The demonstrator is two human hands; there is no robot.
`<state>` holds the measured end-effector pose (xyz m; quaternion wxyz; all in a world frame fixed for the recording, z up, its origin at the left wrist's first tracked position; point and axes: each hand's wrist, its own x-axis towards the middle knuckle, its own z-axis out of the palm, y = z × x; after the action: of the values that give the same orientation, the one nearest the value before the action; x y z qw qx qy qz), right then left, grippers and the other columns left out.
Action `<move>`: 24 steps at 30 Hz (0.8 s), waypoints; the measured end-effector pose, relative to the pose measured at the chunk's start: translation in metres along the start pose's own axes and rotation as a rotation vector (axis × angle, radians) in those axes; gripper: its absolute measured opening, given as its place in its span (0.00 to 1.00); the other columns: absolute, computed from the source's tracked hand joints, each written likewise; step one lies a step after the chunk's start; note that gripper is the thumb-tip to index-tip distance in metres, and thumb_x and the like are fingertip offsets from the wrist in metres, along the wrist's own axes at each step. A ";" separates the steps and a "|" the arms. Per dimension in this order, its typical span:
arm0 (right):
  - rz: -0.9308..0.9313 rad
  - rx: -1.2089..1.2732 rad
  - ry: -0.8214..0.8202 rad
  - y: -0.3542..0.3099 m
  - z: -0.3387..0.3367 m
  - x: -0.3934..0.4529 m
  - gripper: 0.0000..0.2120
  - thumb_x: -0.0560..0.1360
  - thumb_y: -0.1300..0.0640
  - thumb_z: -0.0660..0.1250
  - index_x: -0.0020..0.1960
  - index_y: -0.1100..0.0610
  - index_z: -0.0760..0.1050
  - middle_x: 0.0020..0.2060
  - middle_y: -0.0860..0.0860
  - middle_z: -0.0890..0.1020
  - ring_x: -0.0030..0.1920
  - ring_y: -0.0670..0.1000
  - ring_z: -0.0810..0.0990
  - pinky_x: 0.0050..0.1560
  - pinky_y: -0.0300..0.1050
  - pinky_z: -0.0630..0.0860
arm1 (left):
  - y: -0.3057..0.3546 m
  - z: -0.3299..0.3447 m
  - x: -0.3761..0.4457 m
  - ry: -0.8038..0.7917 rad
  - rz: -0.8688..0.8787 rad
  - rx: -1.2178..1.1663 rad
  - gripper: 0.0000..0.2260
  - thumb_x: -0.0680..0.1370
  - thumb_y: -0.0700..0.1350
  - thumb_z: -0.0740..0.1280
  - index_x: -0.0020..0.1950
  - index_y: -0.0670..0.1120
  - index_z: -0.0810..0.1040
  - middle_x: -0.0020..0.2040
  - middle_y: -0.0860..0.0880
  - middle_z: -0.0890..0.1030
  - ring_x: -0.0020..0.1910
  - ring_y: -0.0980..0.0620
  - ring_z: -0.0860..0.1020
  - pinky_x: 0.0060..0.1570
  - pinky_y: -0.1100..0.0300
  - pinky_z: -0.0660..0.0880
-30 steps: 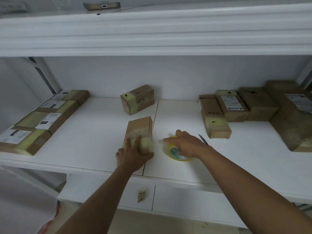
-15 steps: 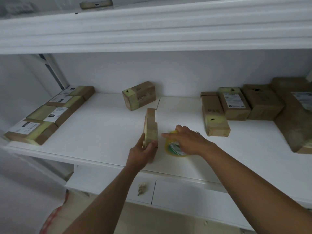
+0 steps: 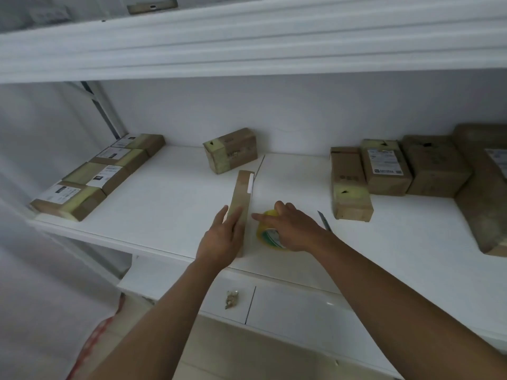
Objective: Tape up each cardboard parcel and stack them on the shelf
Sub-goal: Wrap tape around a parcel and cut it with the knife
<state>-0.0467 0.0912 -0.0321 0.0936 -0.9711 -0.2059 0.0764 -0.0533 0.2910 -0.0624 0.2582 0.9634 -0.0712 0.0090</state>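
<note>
Left grip (image 3: 223, 237) clasps the slim brown cardboard parcel (image 3: 242, 197) standing on edge; right grip (image 3: 292, 229) curls over the yellow tape roll (image 3: 267, 234) just beside it, on the white shelf (image 3: 170, 193).

Phone (image 3: 152, 6) (top ledge), floor debris (image 3: 232, 298)

— Parcel? 
— Slim brown cardboard parcel (image 3: 242, 198) stands on edge on the white shelf (image 3: 170, 204), near end taped yellowish, white label on its right face.
— Tape?
— Yellow tape roll (image 3: 267, 233) just right of it, near the shelf's front.
</note>
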 end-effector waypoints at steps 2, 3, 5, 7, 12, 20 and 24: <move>-0.015 0.013 -0.006 -0.001 0.002 0.002 0.33 0.80 0.61 0.56 0.78 0.36 0.52 0.60 0.55 0.65 0.60 0.57 0.67 0.46 0.48 0.66 | 0.002 -0.001 -0.001 -0.009 -0.035 0.130 0.27 0.82 0.60 0.56 0.80 0.55 0.58 0.82 0.51 0.52 0.69 0.43 0.72 0.60 0.47 0.73; -0.022 0.024 -0.003 -0.002 0.002 0.004 0.33 0.80 0.61 0.56 0.78 0.37 0.52 0.61 0.55 0.65 0.61 0.57 0.67 0.47 0.48 0.66 | 0.001 -0.001 -0.001 -0.007 -0.018 0.189 0.29 0.81 0.62 0.55 0.80 0.52 0.57 0.82 0.51 0.50 0.70 0.44 0.71 0.59 0.47 0.73; -0.044 0.040 0.008 -0.005 0.004 0.006 0.32 0.80 0.61 0.56 0.77 0.37 0.53 0.61 0.56 0.65 0.61 0.58 0.67 0.46 0.48 0.67 | -0.005 0.000 -0.001 -0.005 0.052 0.296 0.32 0.81 0.62 0.50 0.82 0.48 0.53 0.82 0.54 0.44 0.72 0.46 0.68 0.52 0.50 0.75; -0.060 0.057 0.021 -0.010 0.005 0.009 0.32 0.80 0.61 0.57 0.77 0.37 0.53 0.59 0.56 0.65 0.60 0.58 0.67 0.45 0.49 0.66 | -0.010 -0.001 -0.001 0.012 0.032 0.298 0.31 0.83 0.58 0.52 0.82 0.49 0.47 0.82 0.57 0.42 0.68 0.48 0.72 0.47 0.54 0.74; -0.089 0.044 0.069 -0.016 0.017 0.018 0.38 0.78 0.59 0.65 0.77 0.37 0.48 0.58 0.56 0.66 0.57 0.57 0.69 0.43 0.47 0.70 | -0.020 -0.002 -0.001 0.045 0.065 0.198 0.27 0.85 0.54 0.54 0.82 0.51 0.50 0.82 0.50 0.46 0.62 0.43 0.78 0.50 0.53 0.77; 0.054 0.585 0.321 -0.021 0.035 0.041 0.39 0.76 0.58 0.69 0.80 0.50 0.52 0.69 0.57 0.69 0.66 0.57 0.71 0.59 0.46 0.71 | -0.054 -0.012 0.003 0.092 0.003 -0.152 0.25 0.84 0.51 0.59 0.81 0.57 0.56 0.82 0.48 0.52 0.78 0.45 0.61 0.70 0.50 0.67; 0.097 0.810 0.375 -0.037 0.048 0.049 0.34 0.75 0.62 0.69 0.76 0.52 0.59 0.72 0.53 0.69 0.69 0.55 0.71 0.62 0.45 0.70 | -0.075 -0.016 0.005 0.136 -0.095 -0.488 0.24 0.81 0.48 0.64 0.77 0.56 0.62 0.68 0.55 0.72 0.67 0.53 0.71 0.67 0.56 0.70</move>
<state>-0.0254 0.1523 -0.0767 0.4983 -0.8617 -0.0931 -0.0223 -0.0371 0.3624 -0.0852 0.4873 0.8721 -0.0082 0.0442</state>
